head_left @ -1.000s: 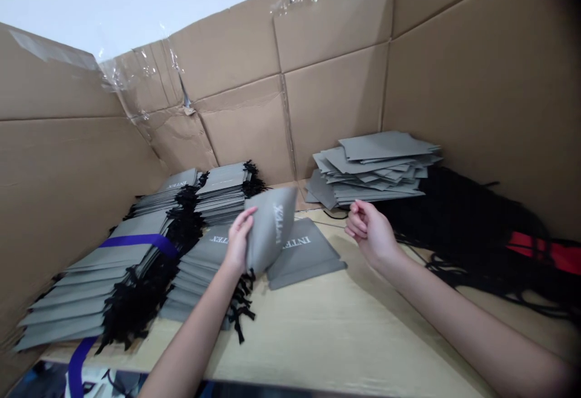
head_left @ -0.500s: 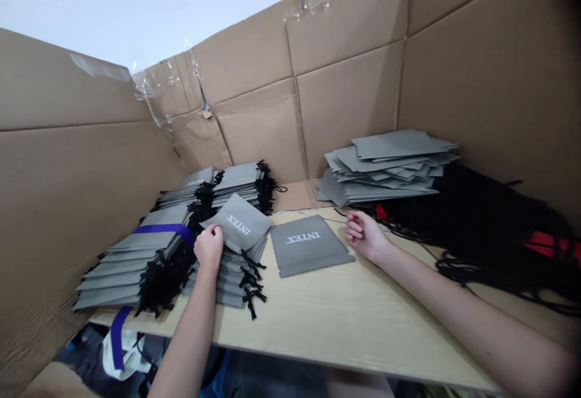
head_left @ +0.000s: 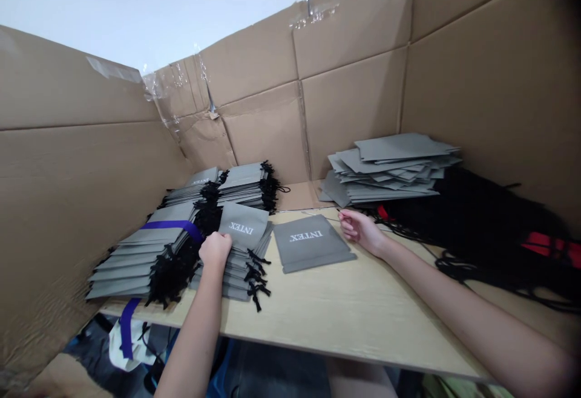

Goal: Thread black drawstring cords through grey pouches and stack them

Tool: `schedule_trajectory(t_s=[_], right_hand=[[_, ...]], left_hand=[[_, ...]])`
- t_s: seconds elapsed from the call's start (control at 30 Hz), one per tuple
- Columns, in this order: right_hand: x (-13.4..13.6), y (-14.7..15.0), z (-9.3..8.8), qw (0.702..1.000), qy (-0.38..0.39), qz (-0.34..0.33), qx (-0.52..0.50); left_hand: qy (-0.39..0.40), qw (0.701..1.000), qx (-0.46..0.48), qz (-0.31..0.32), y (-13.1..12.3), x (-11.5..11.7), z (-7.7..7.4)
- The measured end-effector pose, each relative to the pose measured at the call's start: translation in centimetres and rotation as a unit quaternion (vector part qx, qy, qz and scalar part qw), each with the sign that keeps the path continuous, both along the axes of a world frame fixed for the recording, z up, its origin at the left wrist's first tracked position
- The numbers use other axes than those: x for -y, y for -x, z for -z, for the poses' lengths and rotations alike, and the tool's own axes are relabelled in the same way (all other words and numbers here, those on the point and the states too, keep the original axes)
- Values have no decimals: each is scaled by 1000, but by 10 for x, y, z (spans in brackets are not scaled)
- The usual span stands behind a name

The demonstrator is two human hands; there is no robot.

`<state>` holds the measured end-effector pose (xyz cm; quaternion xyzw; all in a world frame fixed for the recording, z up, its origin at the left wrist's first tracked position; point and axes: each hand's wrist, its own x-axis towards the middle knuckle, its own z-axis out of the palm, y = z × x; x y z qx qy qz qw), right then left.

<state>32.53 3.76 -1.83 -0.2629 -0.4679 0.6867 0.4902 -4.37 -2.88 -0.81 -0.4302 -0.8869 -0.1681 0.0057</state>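
My left hand [head_left: 215, 249] is closed at the lower left edge of a grey pouch [head_left: 245, 224] printed INTEX, which tops a stack of grey pouches [head_left: 236, 274] with knotted black cords. On the table to its right, a flat grey pouch [head_left: 304, 241] bears the same white print and shows no cord. Just past that pouch's right edge hovers my right hand [head_left: 361, 230], its fingers pinched together near thin dark strands. What sits between those fingertips is too small to make out.
Purple-banded pouches [head_left: 136, 259] stand at left, with corded stacks [head_left: 242, 183] behind. At right, loose grey pouches [head_left: 390, 168] lie beside a heap of black cords [head_left: 490, 222] with red bands. Cardboard walls [head_left: 349, 95] enclose the table [head_left: 308, 319].
The top pouch under my left hand has turned and settled squarer and flatter on its stack. My right hand has shifted slightly left, and the view has moved a little.
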Motion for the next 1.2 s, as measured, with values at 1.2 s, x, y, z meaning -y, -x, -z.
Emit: schedule_trajectory(t_s=[1.2], right_hand=[[-12, -25, 7, 993, 64, -68, -70]], left_hand=[[28, 961, -95, 256, -49, 0, 9]])
